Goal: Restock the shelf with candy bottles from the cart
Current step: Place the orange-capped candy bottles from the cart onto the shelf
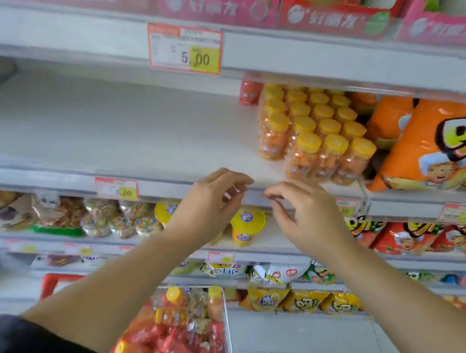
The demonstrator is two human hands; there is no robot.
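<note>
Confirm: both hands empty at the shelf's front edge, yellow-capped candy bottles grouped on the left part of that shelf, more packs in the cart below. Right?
Not quite. The head view shows the yellow-capped candy bottles on the right part of the shelf; its left part is bare. The rest holds: left hand and right hand are empty at the front edge, more packs in the cart below.

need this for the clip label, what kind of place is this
Most likely a small shop or supermarket snack aisle: tiered shelves carry a price tag, orange snack bags and yellow-capped candy bottles, with a stock-filled cart below.
</note>
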